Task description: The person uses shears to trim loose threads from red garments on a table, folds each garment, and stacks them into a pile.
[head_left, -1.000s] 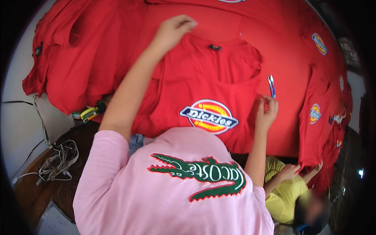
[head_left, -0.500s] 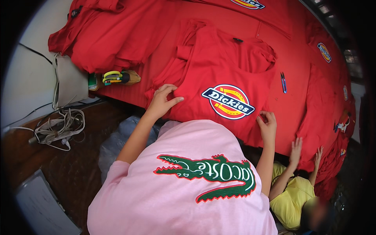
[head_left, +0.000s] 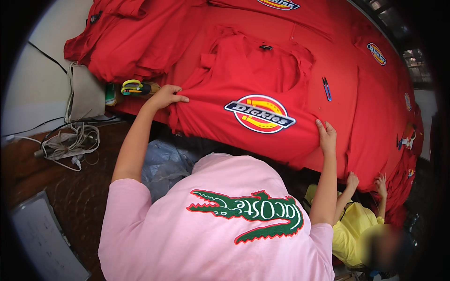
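A red T-shirt (head_left: 215, 110) with a large round logo (head_left: 260, 114) on its front lies on the red-covered table, its neckline toward the far side. Its left edge is pinched in my left hand (head_left: 166, 97), fingers closed on the cloth. At the opposite edge, my right hand (head_left: 326, 136) grips the fabric between thumb and fingers. The cloth is pulled taut between both hands, with creases running across under the logo. The parts of the fingers beneath the cloth are hidden.
Small blue-handled thread snips (head_left: 326, 89) lie right of the shirt. Yellow-handled scissors (head_left: 131, 87) and a heap of red garments (head_left: 136, 42) are at left. Tangled cables (head_left: 75, 145) and a plastic bag (head_left: 164, 161) sit below. A co-worker in yellow (head_left: 354, 229) handles red cloth at right.
My hands have moved apart, the left one outward to the left, and now stretch the shirt sideways. The shirt's front has flattened. The co-worker's hands have dropped slightly at the table edge.
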{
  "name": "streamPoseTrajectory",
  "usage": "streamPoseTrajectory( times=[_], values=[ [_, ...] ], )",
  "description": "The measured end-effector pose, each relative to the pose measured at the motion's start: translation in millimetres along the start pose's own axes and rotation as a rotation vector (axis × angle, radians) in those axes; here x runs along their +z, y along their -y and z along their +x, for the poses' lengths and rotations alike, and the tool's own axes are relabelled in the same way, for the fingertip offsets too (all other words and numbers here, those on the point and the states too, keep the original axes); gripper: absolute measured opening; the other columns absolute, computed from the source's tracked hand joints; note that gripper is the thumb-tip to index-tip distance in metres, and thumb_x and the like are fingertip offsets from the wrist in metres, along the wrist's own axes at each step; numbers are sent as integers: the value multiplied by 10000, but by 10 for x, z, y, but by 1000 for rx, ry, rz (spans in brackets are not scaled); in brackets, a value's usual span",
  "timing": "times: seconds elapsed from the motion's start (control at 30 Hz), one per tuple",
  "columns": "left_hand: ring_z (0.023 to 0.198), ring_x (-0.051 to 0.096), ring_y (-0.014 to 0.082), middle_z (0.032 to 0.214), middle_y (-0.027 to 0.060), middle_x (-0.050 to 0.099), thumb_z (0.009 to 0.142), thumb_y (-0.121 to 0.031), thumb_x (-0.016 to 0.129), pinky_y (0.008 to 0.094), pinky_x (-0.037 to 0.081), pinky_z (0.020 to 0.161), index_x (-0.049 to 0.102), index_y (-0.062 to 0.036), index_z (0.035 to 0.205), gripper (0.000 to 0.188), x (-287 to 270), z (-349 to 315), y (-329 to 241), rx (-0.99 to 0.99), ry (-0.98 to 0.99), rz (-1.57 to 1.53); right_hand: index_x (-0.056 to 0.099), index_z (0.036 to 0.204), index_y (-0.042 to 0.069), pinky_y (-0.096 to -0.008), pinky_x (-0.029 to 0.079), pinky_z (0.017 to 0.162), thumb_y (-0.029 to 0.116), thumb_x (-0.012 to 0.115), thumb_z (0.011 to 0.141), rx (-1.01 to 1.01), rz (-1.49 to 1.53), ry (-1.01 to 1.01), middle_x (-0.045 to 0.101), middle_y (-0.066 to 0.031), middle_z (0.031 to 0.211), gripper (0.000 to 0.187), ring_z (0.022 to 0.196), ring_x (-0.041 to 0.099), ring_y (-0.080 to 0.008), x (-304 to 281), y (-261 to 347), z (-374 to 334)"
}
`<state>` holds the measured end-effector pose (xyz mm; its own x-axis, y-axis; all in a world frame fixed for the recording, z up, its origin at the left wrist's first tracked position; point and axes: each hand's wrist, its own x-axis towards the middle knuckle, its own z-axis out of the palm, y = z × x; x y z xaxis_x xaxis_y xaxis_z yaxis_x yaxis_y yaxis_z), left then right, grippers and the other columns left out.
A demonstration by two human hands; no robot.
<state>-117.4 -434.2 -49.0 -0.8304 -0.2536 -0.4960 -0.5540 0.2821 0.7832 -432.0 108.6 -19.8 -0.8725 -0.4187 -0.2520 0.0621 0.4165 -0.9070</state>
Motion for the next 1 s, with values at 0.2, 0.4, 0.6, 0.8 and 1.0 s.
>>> streamPoseTrajectory(
  times=[0.2, 0.4, 0.6, 0.8, 1.0],
  values=[
    [762, 620, 193, 767, 67, 633, 721, -388, 922, 351, 496, 750, 735, -40, 872, 423, 153, -81, 75, 161, -190, 273, 759, 931, 16, -315, 445, 871, 284, 876, 805, 66, -125, 321, 587, 19, 863, 319, 857, 547, -141, -353, -30, -245],
    [923, 657, 302, 964, 139, 672, 688, -422, 925, 396, 508, 897, 731, -10, 962, 531, 172, -371, -102, 394, -253, 651, 769, 886, 47, -421, 445, 914, 301, 965, 544, -358, -858, 360, 612, -50, 968, 469, 1021, 549, -268, -665, -247, -449],
    [859, 664, 221, 884, 125, 703, 738, -351, 900, 361, 494, 804, 744, -2, 974, 449, -308, -783, -995, -6, 144, 609, 710, 866, 35, -348, 463, 744, 162, 891, 664, -199, -1092, 194, 636, -30, 869, 300, 872, 595, -158, -1147, 550, -453],
    [1113, 679, 150, 1224, 60, 687, 922, -26, 678, 322, 539, 986, 557, -64, 1309, 408, -926, -1317, -2075, 426, -176, -480, 525, 1338, 62, -215, 468, 849, -27, 556, 960, -541, 284, 118, 626, 27, 1142, 390, 955, 576, -55, -1499, 1949, -332],
    [958, 615, 92, 1053, 36, 655, 962, -10, 637, 251, 494, 911, 35, -70, 1675, 935, -647, -923, -2756, 632, -206, -535, 295, 1615, 11, -287, 441, 1075, 17, 681, 949, -511, 271, 132, 492, -81, 1552, 770, 1307, 555, -147, -1060, 2579, -261]
  ],
)
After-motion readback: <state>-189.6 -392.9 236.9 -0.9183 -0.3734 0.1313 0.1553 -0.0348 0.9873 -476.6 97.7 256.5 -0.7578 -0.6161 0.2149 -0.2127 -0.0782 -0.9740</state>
